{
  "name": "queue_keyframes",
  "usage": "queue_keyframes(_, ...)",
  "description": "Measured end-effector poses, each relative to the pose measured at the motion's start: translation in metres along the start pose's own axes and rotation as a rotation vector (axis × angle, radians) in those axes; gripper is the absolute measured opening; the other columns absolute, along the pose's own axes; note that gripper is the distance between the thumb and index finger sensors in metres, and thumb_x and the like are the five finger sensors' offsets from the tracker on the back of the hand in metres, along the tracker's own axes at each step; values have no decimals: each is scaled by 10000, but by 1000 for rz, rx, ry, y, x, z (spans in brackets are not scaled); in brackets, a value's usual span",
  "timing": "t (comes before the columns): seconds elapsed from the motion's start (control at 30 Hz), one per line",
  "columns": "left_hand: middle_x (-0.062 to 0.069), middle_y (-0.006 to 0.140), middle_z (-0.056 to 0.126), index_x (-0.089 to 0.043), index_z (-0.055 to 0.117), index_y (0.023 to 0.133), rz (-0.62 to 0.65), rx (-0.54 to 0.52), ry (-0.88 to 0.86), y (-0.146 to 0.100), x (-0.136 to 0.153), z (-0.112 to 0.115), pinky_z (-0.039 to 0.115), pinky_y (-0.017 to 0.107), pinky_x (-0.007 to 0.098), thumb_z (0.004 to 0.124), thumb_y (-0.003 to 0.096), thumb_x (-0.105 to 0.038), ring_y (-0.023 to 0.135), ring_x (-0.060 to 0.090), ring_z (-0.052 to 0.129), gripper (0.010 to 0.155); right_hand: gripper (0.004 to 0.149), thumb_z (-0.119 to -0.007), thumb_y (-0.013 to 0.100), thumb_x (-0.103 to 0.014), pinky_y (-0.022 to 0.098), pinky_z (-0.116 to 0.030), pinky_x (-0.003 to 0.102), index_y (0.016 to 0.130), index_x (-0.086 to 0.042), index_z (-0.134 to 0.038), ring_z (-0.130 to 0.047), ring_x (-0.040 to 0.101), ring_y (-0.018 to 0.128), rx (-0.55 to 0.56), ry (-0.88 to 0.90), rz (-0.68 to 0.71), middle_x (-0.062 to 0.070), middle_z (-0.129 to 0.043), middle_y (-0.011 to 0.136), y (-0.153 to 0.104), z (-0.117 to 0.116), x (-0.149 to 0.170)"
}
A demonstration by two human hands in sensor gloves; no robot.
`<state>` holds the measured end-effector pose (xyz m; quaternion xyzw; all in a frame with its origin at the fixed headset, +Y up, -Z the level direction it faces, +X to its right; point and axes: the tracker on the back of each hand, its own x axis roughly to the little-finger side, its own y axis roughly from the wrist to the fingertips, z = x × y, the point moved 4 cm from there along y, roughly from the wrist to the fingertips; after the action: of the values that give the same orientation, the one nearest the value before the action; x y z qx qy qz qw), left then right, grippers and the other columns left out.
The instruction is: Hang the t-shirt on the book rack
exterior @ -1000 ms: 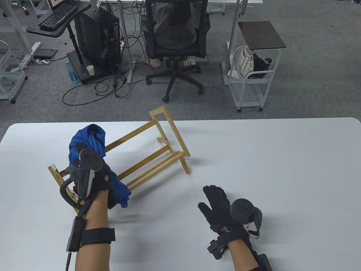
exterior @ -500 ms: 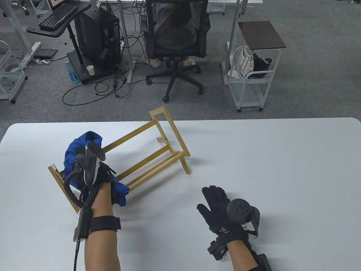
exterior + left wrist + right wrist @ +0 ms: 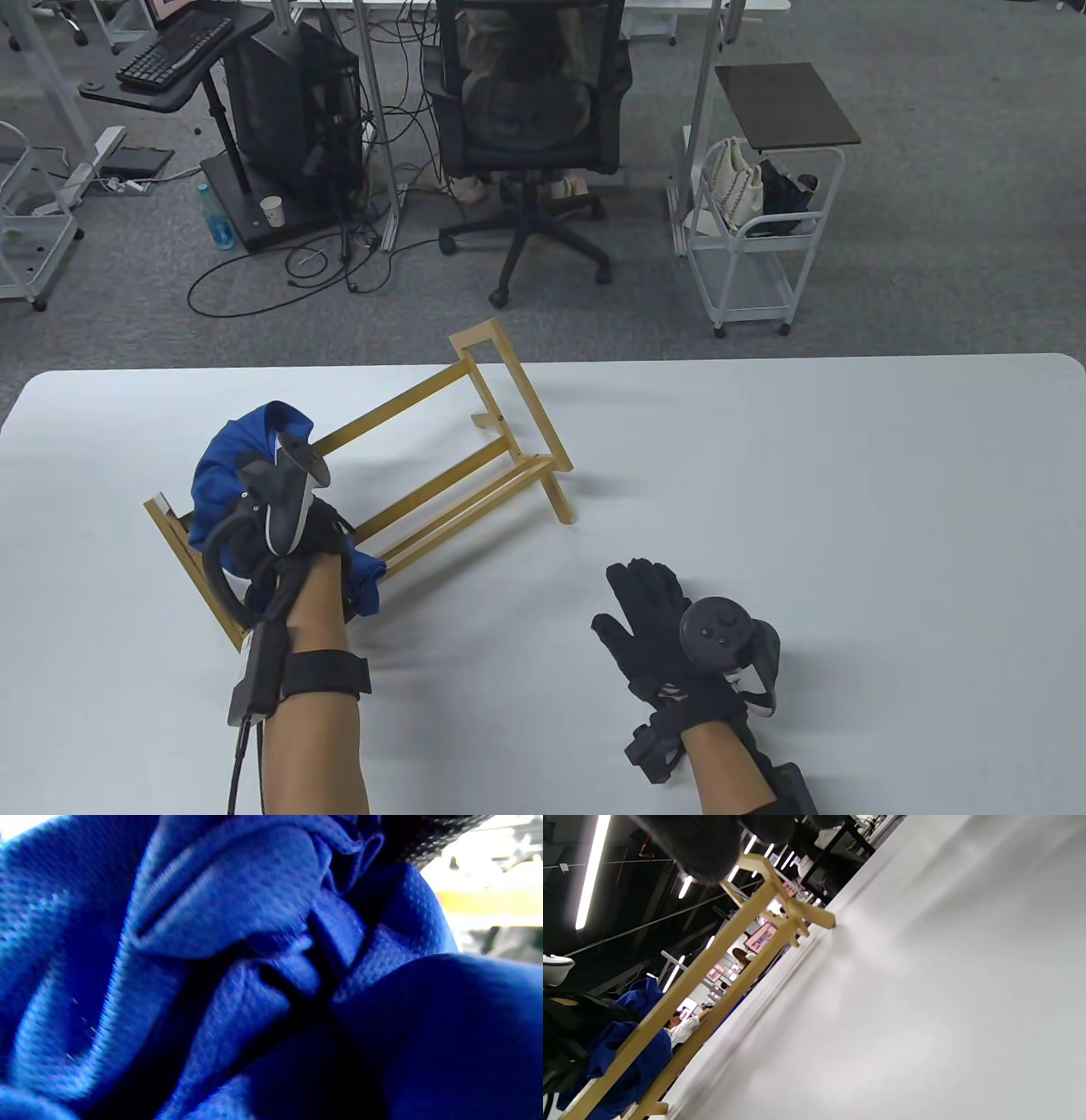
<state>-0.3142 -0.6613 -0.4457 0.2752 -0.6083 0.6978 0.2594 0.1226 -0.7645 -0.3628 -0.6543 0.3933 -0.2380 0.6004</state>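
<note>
A wooden book rack [image 3: 475, 475] stands on the white table [image 3: 764, 475], running from near left to far centre. A bunched blue t-shirt [image 3: 225, 463] sits over the rack's left end. My left hand [image 3: 293, 543] grips the shirt there; its fingers are hidden under the tracker and cloth. In the left wrist view the blue cloth [image 3: 237, 976] fills the frame. My right hand [image 3: 653, 611] rests flat on the table with fingers spread, holding nothing, right of the rack. The right wrist view shows the rack [image 3: 725, 976] and the shirt [image 3: 623, 1052] beyond it.
Beyond the table's far edge stand an office chair [image 3: 530, 127], a white cart [image 3: 755, 229] with bags, and a computer stand [image 3: 280, 127] with cables on the floor.
My left hand has lowered the bunched shirt a little and drawn it toward me over the rack's left end. The right hand has stayed on the table.
</note>
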Motion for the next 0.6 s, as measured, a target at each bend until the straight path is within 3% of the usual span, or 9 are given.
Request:
queue_keyframes(0.17,199,1011,776,-311,292,1153,9,8,6,-2,1,1,891,487,434,747,596,-584,717,340,1015,769,637,-737,600,-440,706,-270,717,1143,-222,-485,-224,458,1074,-1,-5,-8,202,-345,1166,0,0,1)
queue_keyframes(0.6,228,1134,590,-338,206,1158,101,71,-98,-13,12,8,818,595,497,686,594,-668,884,417,882,811,639,-737,601,-440,706,-253,718,1145,-228,-477,-205,460,1072,1,-39,-37,199,-328,1169,0,1,2)
